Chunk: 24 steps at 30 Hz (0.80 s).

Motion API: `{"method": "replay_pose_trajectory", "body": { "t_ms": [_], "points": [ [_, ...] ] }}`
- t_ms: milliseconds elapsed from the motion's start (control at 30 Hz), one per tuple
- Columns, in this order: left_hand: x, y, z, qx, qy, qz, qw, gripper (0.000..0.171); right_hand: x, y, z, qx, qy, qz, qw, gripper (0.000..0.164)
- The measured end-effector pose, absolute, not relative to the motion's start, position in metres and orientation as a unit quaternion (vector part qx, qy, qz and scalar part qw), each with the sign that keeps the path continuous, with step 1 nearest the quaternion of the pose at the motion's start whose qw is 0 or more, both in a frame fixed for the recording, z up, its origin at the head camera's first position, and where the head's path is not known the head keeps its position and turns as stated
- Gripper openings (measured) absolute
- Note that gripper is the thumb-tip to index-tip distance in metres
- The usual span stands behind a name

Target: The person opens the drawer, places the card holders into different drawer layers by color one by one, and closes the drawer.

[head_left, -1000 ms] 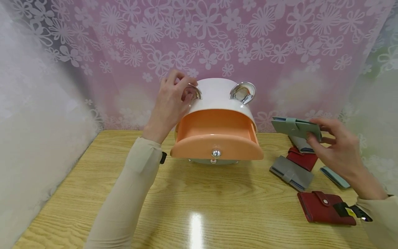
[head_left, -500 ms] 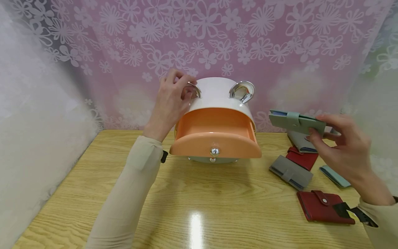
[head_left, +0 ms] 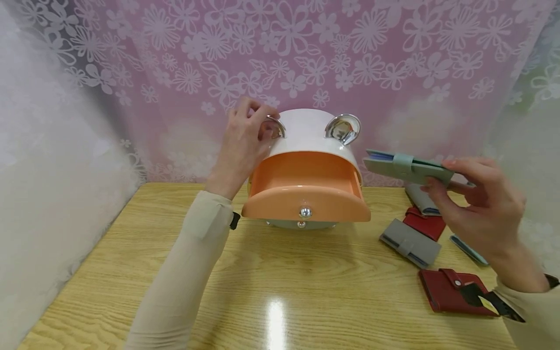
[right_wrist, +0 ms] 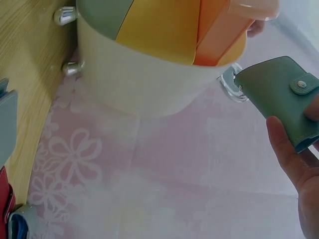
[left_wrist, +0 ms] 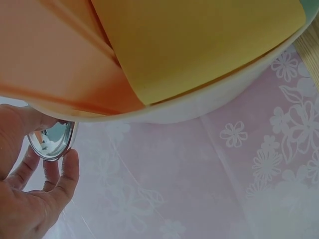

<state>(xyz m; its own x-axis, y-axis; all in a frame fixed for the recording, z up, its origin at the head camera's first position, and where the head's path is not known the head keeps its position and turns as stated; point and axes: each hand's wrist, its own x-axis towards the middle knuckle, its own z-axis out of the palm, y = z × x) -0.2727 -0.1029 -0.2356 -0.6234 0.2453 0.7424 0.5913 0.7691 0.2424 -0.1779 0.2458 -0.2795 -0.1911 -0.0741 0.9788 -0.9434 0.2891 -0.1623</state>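
Observation:
A white rounded storage box (head_left: pixel 304 129) with two silver ears stands at the back of the table, its top orange drawer (head_left: pixel 280 205) pulled out. My left hand (head_left: pixel 240 141) holds the box's left silver ear (left_wrist: pixel 52 141), thumb on one side and fingers curled on the other in the left wrist view. To the right of the box, above the table, my right hand (head_left: pixel 485 209) pinches a green card wallet (head_left: pixel 393 167) at one end. Its snap strap (right_wrist: pixel 303 84) is fastened, and the far end points toward the drawer.
On the table's right side lie a grey wallet (head_left: pixel 411 241), a red wallet (head_left: pixel 455 291) partly behind the right wrist strap, another red one (head_left: pixel 424 224), a lighter grey one (head_left: pixel 421 198) and a pale teal one (head_left: pixel 468 249). A pink flowered cloth (head_left: pixel 302 58) hangs behind.
The green wallet has moved left and slightly up in my right hand, closer to the open drawer. My left hand stays on the ear.

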Motion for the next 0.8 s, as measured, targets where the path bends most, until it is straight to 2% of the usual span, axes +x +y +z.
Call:
{"method": "replay_pose_trajectory", "body": {
  "t_ms": [567,800],
  "points": [
    [-0.271,-0.096,-0.236,-0.223,-0.875,-0.240,0.357,0.019,-0.185,0.208,-0.277,0.458,-0.546,0.513,0.479,0.037],
    [-0.270,-0.096,-0.236,-0.220,-0.876,-0.237,0.358,0.020,-0.190,0.203,-0.279,0.487,-0.543,0.512,0.454,0.035]
  ]
}}
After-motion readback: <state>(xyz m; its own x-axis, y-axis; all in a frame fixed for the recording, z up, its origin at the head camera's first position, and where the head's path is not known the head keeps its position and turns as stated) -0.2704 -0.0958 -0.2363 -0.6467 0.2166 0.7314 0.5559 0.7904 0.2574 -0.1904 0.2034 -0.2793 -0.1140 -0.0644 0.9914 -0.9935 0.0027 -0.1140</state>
